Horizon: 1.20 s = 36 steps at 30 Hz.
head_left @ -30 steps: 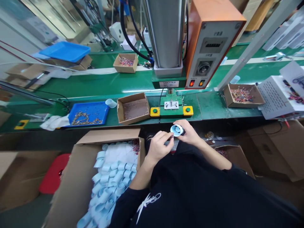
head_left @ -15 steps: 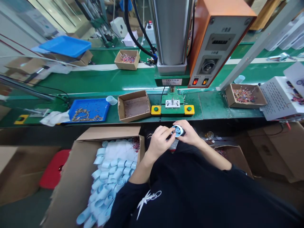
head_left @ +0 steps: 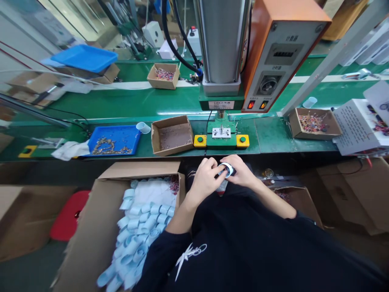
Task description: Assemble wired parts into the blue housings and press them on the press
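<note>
- Head view, centre of the frame: a short pale-blue plastic tube [head_left: 230, 167] is held tilted in front of the dark-clothed torso, below the near edge of the green bench; its round mouth faces up and toward the left of the frame.
- Right hand [head_left: 242, 172]: bare, curled around the outer wall of the tube from the right, grasping it.
- Left hand [head_left: 206, 177]: bare, fingers bent, index finger reaching into the mouth of the tube; whether anything is pinched there I cannot tell.
- Lower left: a tall brown cardboard box [head_left: 91, 231] with many more pale-blue plastic tubes [head_left: 148, 223], heaped beside a white sheet [head_left: 156, 194].
- Centre, just above the hands: a green metal press base [head_left: 221, 142] between two yellow button boxes, the left [head_left: 199, 141] and the right [head_left: 242, 141], each with a green button; a thick silver metal cylinder [head_left: 223, 40] stands above it, an orange metal control box [head_left: 258, 52] beside that.
- Left of centre: a shallow brown cardboard box [head_left: 173, 132]; farther left, a blue plastic tray [head_left: 129, 136] with small brass-coloured metal pieces [head_left: 105, 147]; one loose pale-blue tube [head_left: 143, 127] lies between them.
- Right: a brown cardboard box [head_left: 317, 135] filled with red-and-white wires [head_left: 311, 122].
</note>
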Each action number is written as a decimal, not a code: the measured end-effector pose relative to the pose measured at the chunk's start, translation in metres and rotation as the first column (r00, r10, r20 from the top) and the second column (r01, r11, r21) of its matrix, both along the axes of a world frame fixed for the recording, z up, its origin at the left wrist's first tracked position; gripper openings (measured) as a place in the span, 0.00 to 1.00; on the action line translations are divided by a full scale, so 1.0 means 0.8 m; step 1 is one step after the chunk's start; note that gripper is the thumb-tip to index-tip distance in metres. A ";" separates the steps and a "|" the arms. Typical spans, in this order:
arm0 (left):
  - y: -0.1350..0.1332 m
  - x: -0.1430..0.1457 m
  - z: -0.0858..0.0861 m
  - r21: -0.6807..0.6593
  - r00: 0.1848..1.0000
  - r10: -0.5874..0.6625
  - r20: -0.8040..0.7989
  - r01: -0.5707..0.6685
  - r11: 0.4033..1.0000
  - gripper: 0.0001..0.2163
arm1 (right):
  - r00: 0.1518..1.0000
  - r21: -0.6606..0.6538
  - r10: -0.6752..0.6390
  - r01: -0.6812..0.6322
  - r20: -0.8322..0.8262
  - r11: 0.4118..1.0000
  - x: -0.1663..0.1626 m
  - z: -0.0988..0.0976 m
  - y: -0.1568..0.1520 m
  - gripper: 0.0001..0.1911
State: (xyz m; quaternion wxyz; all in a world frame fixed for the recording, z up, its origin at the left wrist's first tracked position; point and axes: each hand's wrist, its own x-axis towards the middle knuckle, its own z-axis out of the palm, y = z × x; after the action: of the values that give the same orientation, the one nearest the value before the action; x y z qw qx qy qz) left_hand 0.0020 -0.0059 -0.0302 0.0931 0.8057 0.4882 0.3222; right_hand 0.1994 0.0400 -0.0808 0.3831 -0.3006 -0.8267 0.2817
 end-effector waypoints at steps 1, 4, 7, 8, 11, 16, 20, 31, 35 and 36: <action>0.000 0.000 0.001 -0.023 1.000 -0.009 0.001 0.009 1.000 0.08 | 1.000 0.004 0.002 -0.002 0.003 1.000 0.000 -0.001 0.000 0.22; 0.000 0.001 0.003 -0.079 0.998 -0.039 0.039 0.042 0.996 0.07 | 1.000 0.003 -0.008 0.008 0.020 1.000 -0.002 -0.001 -0.004 0.20; 0.003 0.004 -0.005 -0.115 0.995 -0.019 0.101 0.031 0.993 0.09 | 0.997 -0.007 -0.056 0.056 0.044 0.998 -0.005 -0.004 -0.010 0.20; 0.005 0.006 -0.011 -0.120 0.990 0.002 0.143 0.015 0.993 0.10 | 0.996 -0.008 -0.076 0.076 0.038 0.997 -0.006 -0.007 -0.011 0.21; 0.011 0.017 -0.039 -0.138 0.925 0.116 0.362 -0.070 0.988 0.07 | 0.990 0.001 -0.141 0.142 -0.016 0.990 -0.010 -0.020 -0.011 0.25; 0.011 0.039 -0.089 -0.380 0.664 0.240 0.709 0.073 0.922 0.19 | 0.964 0.151 -0.243 0.258 -0.110 0.954 -0.018 -0.042 -0.020 0.29; 0.016 0.038 -0.100 -0.505 0.556 0.262 0.789 0.344 0.792 0.37 | 0.940 0.241 -0.325 0.340 -0.102 0.909 -0.020 -0.056 -0.030 0.34; 0.034 0.027 -0.101 -0.474 0.613 0.146 0.777 0.416 0.776 0.49 | 0.960 0.353 -0.226 0.272 -0.168 0.895 -0.011 -0.067 -0.025 0.35; 0.091 -0.041 -0.086 -0.464 0.918 0.214 0.334 -0.037 0.885 0.27 | 0.941 0.180 -0.279 0.313 -0.191 0.933 0.005 -0.051 0.005 0.32; 0.113 -0.066 -0.078 -0.435 0.926 0.303 0.224 -0.183 0.881 0.20 | 0.924 0.138 -0.325 0.355 -0.202 0.925 0.011 -0.045 0.018 0.32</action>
State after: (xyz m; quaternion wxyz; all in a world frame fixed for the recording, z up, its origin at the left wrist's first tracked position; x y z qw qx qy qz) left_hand -0.0505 0.0847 -0.0929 0.2865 0.6450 0.6239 0.3358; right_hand 0.2085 0.0540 -0.1166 0.5220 -0.3798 -0.7459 0.1639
